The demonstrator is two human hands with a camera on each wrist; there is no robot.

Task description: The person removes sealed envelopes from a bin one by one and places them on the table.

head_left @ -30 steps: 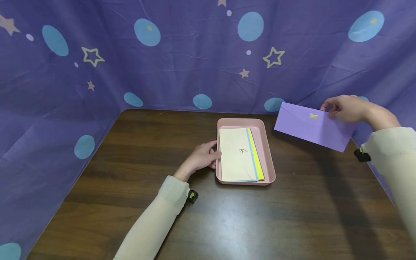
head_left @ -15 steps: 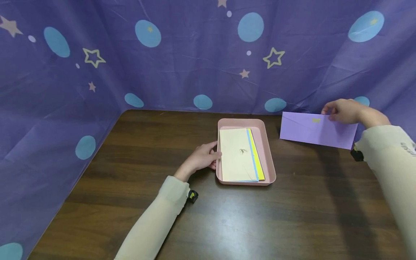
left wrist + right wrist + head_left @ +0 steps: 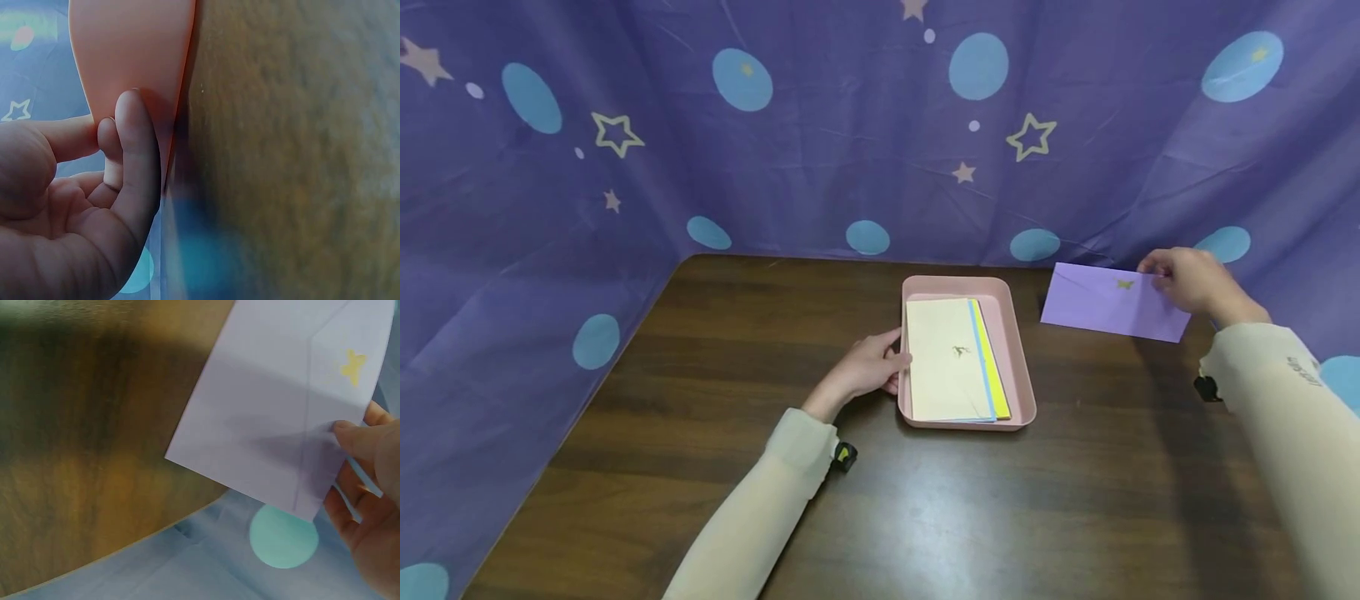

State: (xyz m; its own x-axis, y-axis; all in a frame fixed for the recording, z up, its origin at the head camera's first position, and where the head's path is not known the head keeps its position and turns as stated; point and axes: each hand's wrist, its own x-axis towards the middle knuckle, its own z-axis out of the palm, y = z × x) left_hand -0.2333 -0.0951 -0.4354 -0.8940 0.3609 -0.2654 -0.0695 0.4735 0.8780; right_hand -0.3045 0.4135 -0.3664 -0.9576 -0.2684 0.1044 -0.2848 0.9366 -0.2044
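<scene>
A pink tray stands on the table, holding a small stack of envelopes: a cream envelope with a small gold mark on top, blue and yellow edges showing beneath. My left hand grips the tray's left side, thumb over the rim; the left wrist view shows its fingers against the outer wall. At the back right, my right hand pinches the upper edge of a purple envelope with a gold butterfly on it. In the right wrist view the thumb lies on the envelope's face.
The brown wooden table reaches back to a purple curtain with stars and blue ovals. The curtain also hangs along the left and right sides. The purple envelope is close to the table's back right corner.
My right hand has moved down and slightly left with the purple envelope, which now appears lower and more tilted back. My left hand and the tray have stayed in place.
</scene>
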